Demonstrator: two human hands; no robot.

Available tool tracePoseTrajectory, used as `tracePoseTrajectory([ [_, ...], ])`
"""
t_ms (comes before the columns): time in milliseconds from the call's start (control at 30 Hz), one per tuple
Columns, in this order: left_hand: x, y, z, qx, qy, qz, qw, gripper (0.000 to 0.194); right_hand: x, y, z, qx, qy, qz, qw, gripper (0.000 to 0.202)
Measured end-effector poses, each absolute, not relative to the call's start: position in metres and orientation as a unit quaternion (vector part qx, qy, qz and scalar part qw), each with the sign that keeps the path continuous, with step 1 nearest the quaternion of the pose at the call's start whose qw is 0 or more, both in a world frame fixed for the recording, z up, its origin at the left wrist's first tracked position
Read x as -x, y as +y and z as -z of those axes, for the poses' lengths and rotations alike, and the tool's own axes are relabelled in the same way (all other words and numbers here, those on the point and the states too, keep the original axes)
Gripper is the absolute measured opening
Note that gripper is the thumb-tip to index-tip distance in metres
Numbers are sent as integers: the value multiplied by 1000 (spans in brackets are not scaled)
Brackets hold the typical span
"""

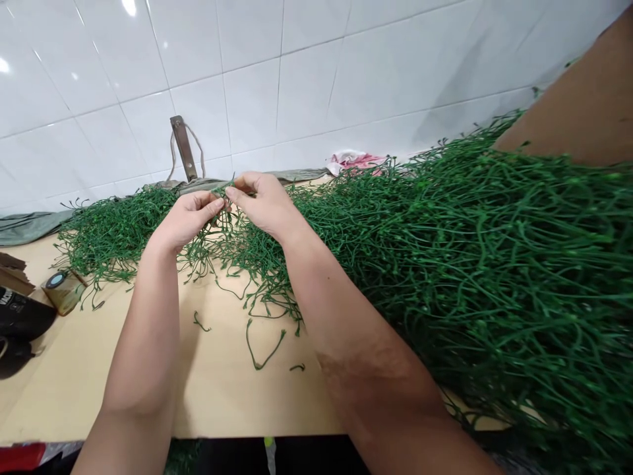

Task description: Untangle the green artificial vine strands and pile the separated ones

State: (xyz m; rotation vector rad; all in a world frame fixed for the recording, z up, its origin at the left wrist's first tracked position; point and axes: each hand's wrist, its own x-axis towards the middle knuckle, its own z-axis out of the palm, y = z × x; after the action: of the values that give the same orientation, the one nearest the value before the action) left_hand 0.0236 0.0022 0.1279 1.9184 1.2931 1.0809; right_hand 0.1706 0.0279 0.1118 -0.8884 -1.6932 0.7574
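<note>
My left hand [190, 216] and my right hand [263, 203] meet near the back of the table, fingertips almost touching. Both are closed in a pinch on thin green artificial stems [227, 218], some of which dangle below the fingers. How many are gripped is hidden by the fingers. A large heap of the same green stems [475, 264] spreads from beside my right hand to the right edge. Left of my left hand lies a smaller pile of stems [113, 231]. On the tabletop below, a bent loose stem [262, 359] and a few short pieces lie apart.
A cardboard sheet [578, 105] leans over the heap at right. White tiles [257, 86] form the back wall, with a metal bracket [183, 148] before them. At left stand a black cylinder [22, 315] and a small yellowish box [64, 291]. A pink-white cloth [353, 161] lies behind.
</note>
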Motion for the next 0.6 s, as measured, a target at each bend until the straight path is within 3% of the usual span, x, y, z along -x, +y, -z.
tracePoseTrajectory([
  [233, -21, 1, -130, -728, 511, -384, 249, 23, -176, 33, -109, 331, -703, -388, 496, 8],
  [333, -22, 1, -131, -735, 522, -366, 231, 21, -178, 41, -104, 343, -690, -383, 510, 4],
  [500, -22, 2, -130, -722, 534, -366, 244, 19, -183, 54, -98, 401, -646, -326, 562, 17],
  [600, -23, 3, -129, -720, 529, -366, 262, 18, -183, 48, -102, 400, -659, -335, 542, 14],
])
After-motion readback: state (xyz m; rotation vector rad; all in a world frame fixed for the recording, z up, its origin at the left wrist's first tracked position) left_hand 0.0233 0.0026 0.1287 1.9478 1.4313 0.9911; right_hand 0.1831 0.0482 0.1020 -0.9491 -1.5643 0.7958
